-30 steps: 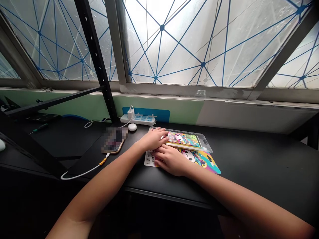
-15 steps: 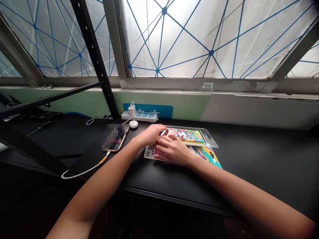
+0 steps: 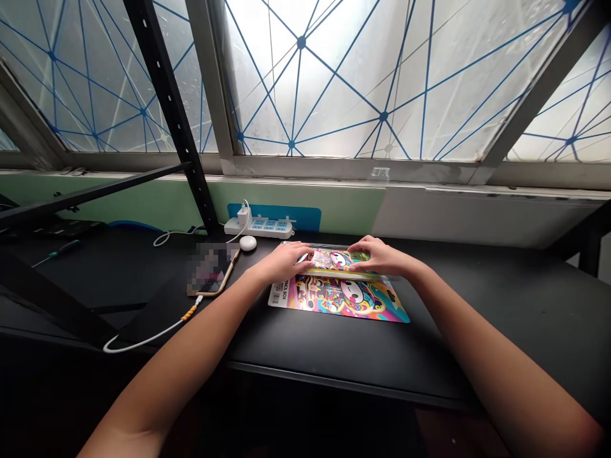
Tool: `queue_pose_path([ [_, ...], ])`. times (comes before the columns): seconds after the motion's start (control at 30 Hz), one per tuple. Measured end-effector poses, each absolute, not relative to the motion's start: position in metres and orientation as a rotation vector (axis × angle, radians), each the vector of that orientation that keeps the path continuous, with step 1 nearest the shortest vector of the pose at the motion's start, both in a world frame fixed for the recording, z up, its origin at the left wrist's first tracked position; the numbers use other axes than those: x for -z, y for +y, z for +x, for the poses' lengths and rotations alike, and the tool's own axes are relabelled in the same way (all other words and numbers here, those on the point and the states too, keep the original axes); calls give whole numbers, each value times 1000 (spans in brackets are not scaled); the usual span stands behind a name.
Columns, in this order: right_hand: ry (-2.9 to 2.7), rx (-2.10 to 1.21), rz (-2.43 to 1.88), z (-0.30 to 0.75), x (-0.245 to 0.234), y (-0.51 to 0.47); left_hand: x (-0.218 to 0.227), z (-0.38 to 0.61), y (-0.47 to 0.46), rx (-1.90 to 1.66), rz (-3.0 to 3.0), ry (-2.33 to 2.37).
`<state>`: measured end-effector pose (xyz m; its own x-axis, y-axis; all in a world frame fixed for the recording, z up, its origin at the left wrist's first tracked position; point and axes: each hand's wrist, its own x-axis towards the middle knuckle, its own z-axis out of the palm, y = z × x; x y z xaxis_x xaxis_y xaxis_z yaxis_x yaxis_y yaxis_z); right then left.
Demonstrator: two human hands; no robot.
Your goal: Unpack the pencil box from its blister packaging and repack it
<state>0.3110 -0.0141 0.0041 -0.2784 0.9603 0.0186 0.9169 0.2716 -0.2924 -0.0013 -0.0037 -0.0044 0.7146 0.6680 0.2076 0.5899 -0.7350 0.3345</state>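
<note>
A colourful pencil box in clear plastic packaging (image 3: 334, 261) lies on the black desk (image 3: 477, 318), just beyond a bright printed card insert (image 3: 341, 296) marked "PENCIL BOX". My left hand (image 3: 285, 259) grips the left end of the packaged box, fingers curled over it. My right hand (image 3: 379, 256) holds its right end with fingers bent over the top. The card insert lies flat and uncovered in front of both hands.
A phone (image 3: 210, 270) on a white charging cable (image 3: 147, 337) lies left of the box. A white power strip (image 3: 260, 224) and a small white round object (image 3: 247, 243) sit by the wall. A black shelf frame (image 3: 167, 114) stands at left; a screwdriver (image 3: 52, 256) lies far left.
My right hand left the card insert and moved to the right end of the packaged box. The insert is now fully exposed. My left hand stayed at the box's left end.
</note>
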Motion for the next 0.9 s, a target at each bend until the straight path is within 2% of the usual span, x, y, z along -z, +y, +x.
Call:
queue_pose_path([
  [0.23, -2327, -290, -1823, 307, -2, -10, 10, 1, -3, -505, 2664, 1080],
  [0.47, -2230, -120, -1666, 300, -4, -15, 7, -4, -3, -602, 2602, 1235],
  [0.63, -2149, -146, -1510, 296, 1, -21, 2, -15, 3, -694, 2589, 1296],
  [0.9, -2043, 110, -1242, 287, -21, -59, -30, -25, -15, -988, 2691, 1162],
])
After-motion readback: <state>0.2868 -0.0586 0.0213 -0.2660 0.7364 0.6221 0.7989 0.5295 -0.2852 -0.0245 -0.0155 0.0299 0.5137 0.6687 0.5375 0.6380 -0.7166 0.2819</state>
